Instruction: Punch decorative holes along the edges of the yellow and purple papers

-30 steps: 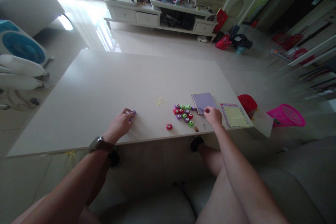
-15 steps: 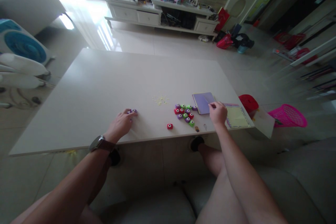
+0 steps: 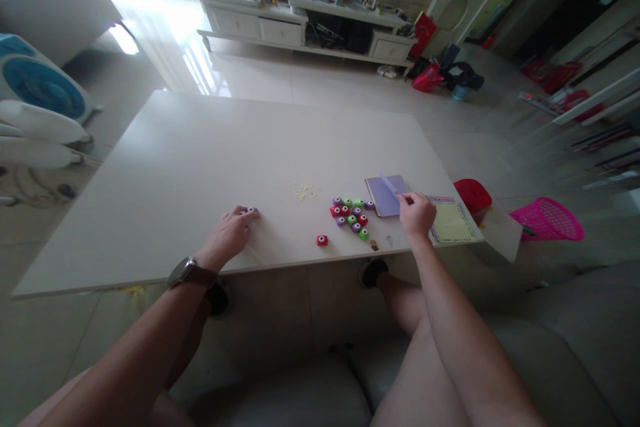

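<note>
My left hand [image 3: 227,237], with a watch at the wrist, has its fingers closed around a small purple craft punch [image 3: 253,211] on the table. Much of that punch is hidden by the fingers. Between the fingertips of my right hand [image 3: 418,215] is a thin, pale purple paper strip [image 3: 389,183], raised over a purple paper pad [image 3: 386,203]. Left of the pad lies a cluster of several red, green and purple craft punches [image 3: 352,219]. One red craft punch [image 3: 323,240] stands apart, nearer the front edge. Small yellow paper bits [image 3: 305,191] are scattered between my hands.
A yellow sheet with a patterned border [image 3: 454,221] lies at the right end of the white table [image 3: 240,147]. By the front edge are a small brown item [image 3: 374,245] and a clear piece [image 3: 390,241]. A pink basket [image 3: 550,220] stands beyond the table's right side.
The paper strip in my right hand has tilted, so more of its face shows, and the hand has shifted very slightly right. My left hand stays at the purple craft punch.
</note>
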{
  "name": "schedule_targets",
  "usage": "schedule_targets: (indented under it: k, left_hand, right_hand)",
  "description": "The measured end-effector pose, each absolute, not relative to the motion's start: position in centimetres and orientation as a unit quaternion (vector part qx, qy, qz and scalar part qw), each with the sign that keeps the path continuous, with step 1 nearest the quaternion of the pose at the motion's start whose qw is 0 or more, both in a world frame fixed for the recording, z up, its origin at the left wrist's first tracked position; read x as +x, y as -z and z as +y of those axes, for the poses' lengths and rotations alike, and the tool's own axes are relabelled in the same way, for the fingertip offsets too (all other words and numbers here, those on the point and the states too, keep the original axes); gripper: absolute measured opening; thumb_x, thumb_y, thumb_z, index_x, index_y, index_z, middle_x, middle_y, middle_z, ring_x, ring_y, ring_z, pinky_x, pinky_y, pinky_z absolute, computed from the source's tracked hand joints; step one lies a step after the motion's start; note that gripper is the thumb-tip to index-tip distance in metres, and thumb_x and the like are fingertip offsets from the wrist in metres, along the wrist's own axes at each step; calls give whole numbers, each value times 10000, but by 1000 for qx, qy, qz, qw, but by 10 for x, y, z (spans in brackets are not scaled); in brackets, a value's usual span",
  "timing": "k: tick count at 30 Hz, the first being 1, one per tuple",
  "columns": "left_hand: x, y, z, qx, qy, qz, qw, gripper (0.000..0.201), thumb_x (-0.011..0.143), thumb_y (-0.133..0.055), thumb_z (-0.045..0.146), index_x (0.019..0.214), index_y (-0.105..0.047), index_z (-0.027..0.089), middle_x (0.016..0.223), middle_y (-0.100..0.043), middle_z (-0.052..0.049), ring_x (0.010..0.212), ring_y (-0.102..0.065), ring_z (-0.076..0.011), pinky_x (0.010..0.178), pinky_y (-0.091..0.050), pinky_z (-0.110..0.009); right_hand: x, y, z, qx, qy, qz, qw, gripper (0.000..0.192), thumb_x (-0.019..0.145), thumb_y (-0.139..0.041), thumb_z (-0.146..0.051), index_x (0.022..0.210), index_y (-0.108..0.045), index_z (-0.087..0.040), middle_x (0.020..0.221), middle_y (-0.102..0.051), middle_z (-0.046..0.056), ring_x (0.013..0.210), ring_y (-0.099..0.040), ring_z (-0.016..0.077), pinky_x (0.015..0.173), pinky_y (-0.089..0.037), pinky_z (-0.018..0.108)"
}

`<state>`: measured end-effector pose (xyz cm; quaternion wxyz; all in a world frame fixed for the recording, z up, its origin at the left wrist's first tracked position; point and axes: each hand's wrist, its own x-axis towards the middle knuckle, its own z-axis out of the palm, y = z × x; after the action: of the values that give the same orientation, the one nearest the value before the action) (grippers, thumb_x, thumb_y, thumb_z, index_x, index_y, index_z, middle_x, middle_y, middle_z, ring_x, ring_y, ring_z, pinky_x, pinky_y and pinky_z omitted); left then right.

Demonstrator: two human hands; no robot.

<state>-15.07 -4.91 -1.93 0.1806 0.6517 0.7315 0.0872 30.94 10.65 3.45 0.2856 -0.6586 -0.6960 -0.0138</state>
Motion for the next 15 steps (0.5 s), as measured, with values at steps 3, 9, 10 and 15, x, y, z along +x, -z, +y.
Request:
schedule_targets:
  k: [3, 9, 10, 15]
  left_hand:
    - [-151, 20, -49, 650, -98, 731, 184, 538, 874, -467, 156, 1365, -672, 235, 1437, -561, -121, 1260, -601, -311, 1108, -496, -445]
    - [-151, 19, -49, 645, -101, 734, 188, 547, 847, -474, 154, 1348, -676, 237, 1436, -566, -111, 1261, -594, -303, 1131, -477, -452]
    - [-151, 19, -48, 645, -104, 734, 186, 545, 846, -474, 152, 1344, -679, 237, 1434, -569, -111, 1258, -595, -304, 1126, -481, -454]
    - [-152, 19, -48, 647, -102, 736, 172, 528, 853, -470, 148, 1326, -693, 219, 1406, -583, -123, 1248, -602, -307, 1119, -486, -445]
  right_hand:
    - [306, -39, 104, -664, 10, -692, 283, 201, 963, -643, -247, 785, -691, -167, 911, -732, 141, 855, -620, 264, 804, -433, 347]
    - [287, -58, 95, -610, 32, -708, 355, 267, 1003, -628, -329, 776, -654, -191, 863, -697, 119, 848, -616, 256, 859, -478, 361]
    - [281, -61, 92, -589, 27, -717, 372, 277, 1013, -623, -355, 791, -659, -194, 859, -692, 115, 839, -615, 253, 857, -486, 364]
    - [244, -75, 74, -474, -55, -778, 408, 269, 1035, -600, -441, 891, -694, -233, 898, -702, 80, 891, -635, 250, 885, -520, 390]
